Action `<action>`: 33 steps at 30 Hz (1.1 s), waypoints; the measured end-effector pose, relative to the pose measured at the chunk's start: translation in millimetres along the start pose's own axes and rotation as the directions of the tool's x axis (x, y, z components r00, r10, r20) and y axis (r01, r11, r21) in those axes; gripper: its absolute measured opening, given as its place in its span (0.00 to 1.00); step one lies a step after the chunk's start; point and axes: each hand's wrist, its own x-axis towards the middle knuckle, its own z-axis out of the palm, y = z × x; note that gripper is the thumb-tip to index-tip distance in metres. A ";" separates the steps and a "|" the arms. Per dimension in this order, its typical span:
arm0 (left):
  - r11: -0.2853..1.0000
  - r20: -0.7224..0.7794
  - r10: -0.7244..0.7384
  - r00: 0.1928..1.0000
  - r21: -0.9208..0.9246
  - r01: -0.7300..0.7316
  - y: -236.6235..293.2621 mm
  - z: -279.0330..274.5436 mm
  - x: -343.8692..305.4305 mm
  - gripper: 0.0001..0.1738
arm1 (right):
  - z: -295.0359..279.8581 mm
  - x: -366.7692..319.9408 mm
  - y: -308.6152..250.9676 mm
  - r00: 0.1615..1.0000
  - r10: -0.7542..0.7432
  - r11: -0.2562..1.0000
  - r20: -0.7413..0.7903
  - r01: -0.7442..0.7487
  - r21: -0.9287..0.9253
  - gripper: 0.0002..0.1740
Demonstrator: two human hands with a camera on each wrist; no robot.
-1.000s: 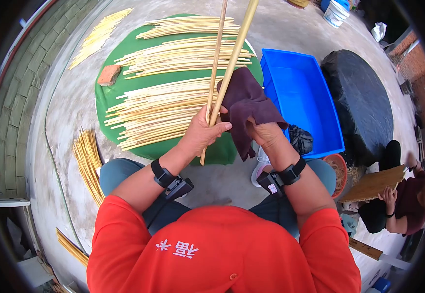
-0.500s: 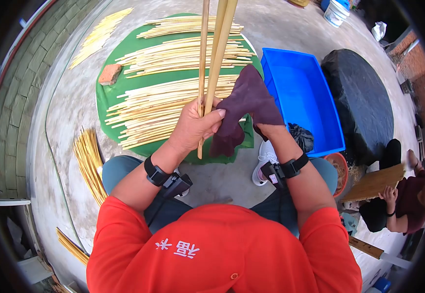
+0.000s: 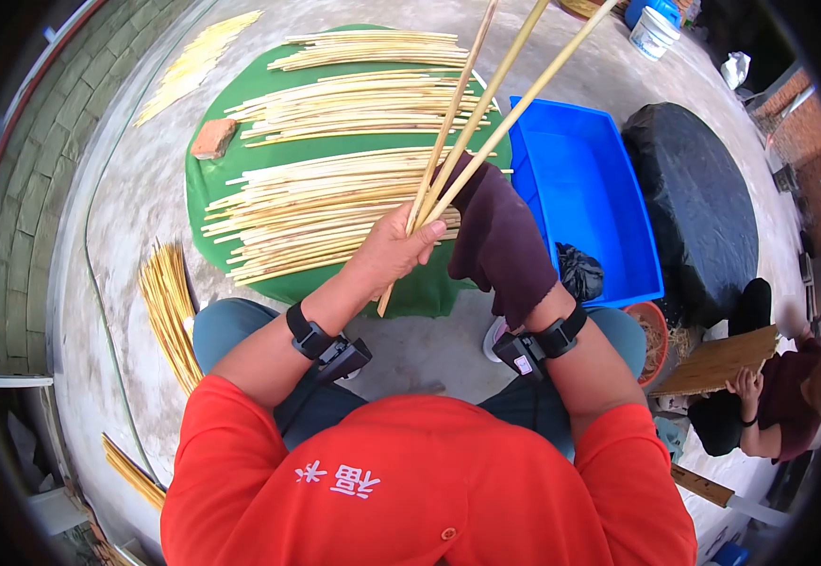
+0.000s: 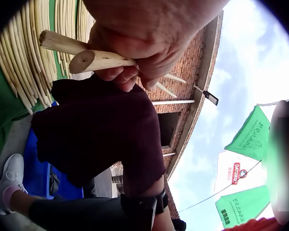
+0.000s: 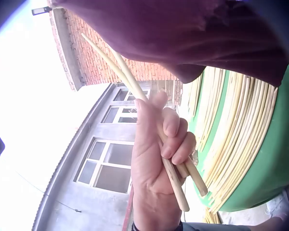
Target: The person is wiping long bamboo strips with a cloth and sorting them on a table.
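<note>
My left hand grips three pale peeled sticks near their lower ends. They fan out upward and away from me, and two blunt cut ends show close up in the left wrist view. The right wrist view shows the fingers curled round them. A dark purple cloth drapes over my right hand, covering its fingers so that only the wrist shows. The cloth sits just right of my left hand, overlapping the sticks' lower part in the head view. Under the cloth, I cannot tell how the right fingers lie.
Several rows of peeled sticks lie on a green cloth ahead, beside a brick. At right are a blue tub and a black-covered mound. Stick bundles lie left; a person holding a board sits right.
The sticks have tilted to the right and spread into three separate ones. The purple cloth has shifted right and down, away from the left fingers, and now covers the right hand to the wrist.
</note>
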 end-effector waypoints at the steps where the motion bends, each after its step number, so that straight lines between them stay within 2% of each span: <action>1: 1.000 -0.036 0.002 0.999 -0.014 -0.002 -1.5 4.0 -0.8 0.13 | -1.3 -2.5 -4.5 0.996 0.074 0.997 -0.055 -0.073 0.014 0.18; 2: 1.000 -0.071 0.003 0.997 -0.029 -0.005 -2.8 6.6 -0.5 0.13 | -2.3 -4.2 -6.8 0.983 0.147 0.989 -0.110 -0.145 0.031 0.18; 3: 0.998 -0.096 0.039 0.995 -0.052 -0.044 -5.9 7.0 3.1 0.13 | -2.9 -6.7 -5.9 0.983 0.147 0.989 -0.108 -0.144 0.031 0.18; 4: 0.998 -0.098 0.039 0.994 -0.052 -0.044 -6.3 7.5 6.3 0.13 | -3.2 -8.9 -3.4 0.987 0.109 0.983 -0.116 -0.124 -0.136 0.17; 5: 0.998 -0.202 0.044 0.978 -0.043 -0.053 -6.3 7.3 9.1 0.13 | -2.5 -10.4 -0.6 0.991 0.070 0.949 -0.116 -0.102 -0.299 0.17; 6: 0.998 -0.304 0.047 0.951 -0.033 -0.059 -5.9 5.9 11.1 0.13 | -0.9 1.1 3.4 0.991 0.073 0.949 -0.113 -0.103 -0.297 0.17; 7: 0.996 -0.300 -0.001 0.954 -0.083 -0.025 -3.1 3.1 12.7 0.13 | 0.7 23.1 8.6 0.983 0.121 0.932 0.140 -0.064 -0.356 0.16; 8: 0.996 -0.304 -0.007 0.953 -0.083 -0.020 -3.1 -1.2 13.7 0.13 | 2.4 34.2 12.1 0.908 0.177 0.916 0.381 -0.010 -0.401 0.14; 9: 0.994 -0.249 -0.060 0.967 -0.102 0.036 -3.6 -6.5 14.0 0.12 | 2.3 31.4 12.8 0.906 0.180 0.917 0.384 -0.013 -0.398 0.14; 10: 0.989 -0.193 -0.115 0.974 -0.119 0.093 -4.7 -9.5 14.0 0.12 | 1.0 26.4 11.3 0.885 -0.107 0.767 0.453 0.364 -0.529 0.11; 11: 0.993 -0.213 -0.091 0.973 -0.093 0.072 -5.5 -10.1 14.3 0.11 | 1.5 22.0 8.8 0.751 -0.348 0.465 0.561 0.658 -0.592 0.07; 12: 0.992 -0.216 -0.098 0.972 -0.095 0.079 -5.5 -11.4 14.1 0.11 | 3.6 19.0 4.7 0.752 -0.345 0.471 0.561 0.656 -0.589 0.07; 13: 0.994 -0.219 -0.076 0.973 -0.097 0.056 -4.6 -11.3 13.8 0.10 | 6.8 16.4 -7.4 0.868 -0.105 0.638 0.486 0.433 -0.637 0.07; 14: 0.995 -0.223 -0.053 0.973 -0.099 0.032 -2.5 -12.8 13.8 0.09 | 10.4 15.9 -13.2 0.900 0.159 0.730 0.406 0.170 -0.663 0.08; 16: 0.993 -0.223 -0.047 0.974 -0.113 0.022 4.5 -14.8 13.5 0.07 | 15.5 16.3 4.5 0.904 0.119 0.690 0.410 0.221 -0.689 0.11; 18: 0.994 -0.294 0.010 0.956 -0.105 -0.043 11.2 -15.6 14.9 0.07 | 20.7 15.8 15.4 0.905 0.079 0.647 0.418 0.273 -0.712 0.14; 20: 0.990 -0.295 0.055 0.954 -0.108 -0.091 14.9 -18.0 15.8 0.07 | 28.9 18.1 13.6 0.937 -0.058 0.882 0.345 0.210 -0.423 0.19; 21: 0.993 -0.296 0.058 0.953 -0.083 -0.086 14.0 -19.3 17.1 0.08 | 30.5 18.0 8.0 0.936 -0.060 0.882 0.347 0.213 -0.421 0.19; 22: 0.995 -0.295 0.061 0.954 -0.058 -0.081 12.3 -20.3 18.4 0.08 | 32.3 17.3 -4.3 0.933 0.224 0.885 0.281 -0.074 -0.459 0.21; 23: 0.995 -0.295 0.064 0.953 -0.058 -0.085 7.1 -20.8 20.9 0.08 | 33.0 17.6 -11.2 0.846 0.492 0.805 0.206 -0.352 -0.477 0.22; 24: 0.988 -0.311 0.151 0.938 0.027 -0.150 -0.7 -20.1 24.7 0.09 | 26.5 16.8 -0.7 0.848 0.489 0.805 0.204 -0.349 -0.479 0.22; 25: 0.970 -0.320 0.240 0.917 0.113 -0.214 -4.9 -19.3 27.6 0.10 | 15.3 14.9 19.3 0.931 0.049 0.622 0.361 0.254 -0.740 0.19; 26: 0.968 -0.317 0.248 0.916 0.115 -0.222 -5.4 -19.2 28.1 0.10 | 10.2 16.0 23.8 0.723 -0.275 0.083 0.634 0.675 -0.733 0.17; 27: 0.959 -0.315 0.265 0.911 0.181 -0.216 -5.8 -19.7 26.5 0.11 | 6.5 18.5 25.4 0.722 -0.278 0.077 0.633 0.674 -0.735 0.17; 29: 0.917 -0.297 0.308 0.904 0.345 -0.200 -2.9 -18.5 20.4 0.13 | 6.1 25.1 16.0 0.847 -0.105 0.377 0.520 0.518 -0.768 0.11; 30: 0.916 -0.293 0.310 0.904 0.346 -0.202 -3.5 -16.6 19.1 0.13 | 4.4 28.2 17.9 0.849 -0.106 0.375 0.517 0.516 -0.770 0.11; 32: 0.893 -0.223 0.268 0.937 0.423 -0.155 -9.0 -12.3 17.0 0.13 | 0.6 30.5 31.3 0.880 0.259 0.342 0.398 0.302 -0.890 0.08; 33: 0.838 -0.147 0.302 0.942 0.512 -0.189 -19.8 -11.1 18.8 0.12 | -0.2 24.5 47.9 0.882 0.260 0.339 0.393 0.297 -0.893 0.08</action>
